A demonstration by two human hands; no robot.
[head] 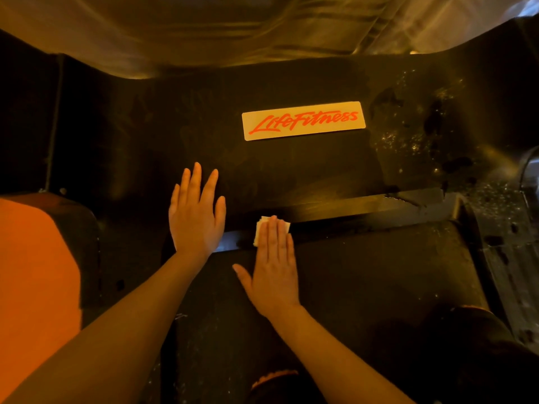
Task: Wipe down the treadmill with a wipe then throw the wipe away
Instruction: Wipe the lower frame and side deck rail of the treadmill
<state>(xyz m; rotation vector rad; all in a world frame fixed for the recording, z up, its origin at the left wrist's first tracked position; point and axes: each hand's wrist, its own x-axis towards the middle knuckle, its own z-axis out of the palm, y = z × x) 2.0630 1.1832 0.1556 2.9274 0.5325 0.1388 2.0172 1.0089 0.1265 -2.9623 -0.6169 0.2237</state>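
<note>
The small folded white wipe (272,227) is pressed flat under the straight-fingered right hand (272,269) against the black treadmill hood's (291,170) lower edge; the open, empty left hand (197,211) is braced on it, likely for support.

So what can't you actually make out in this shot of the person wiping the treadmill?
- Head view: most of the wipe is hidden under the right hand.
- Treadmill hood: the parts under the left hand are hidden, and the far left is lost in shadow.
- The orange shape is cut off by the left edge.
</note>
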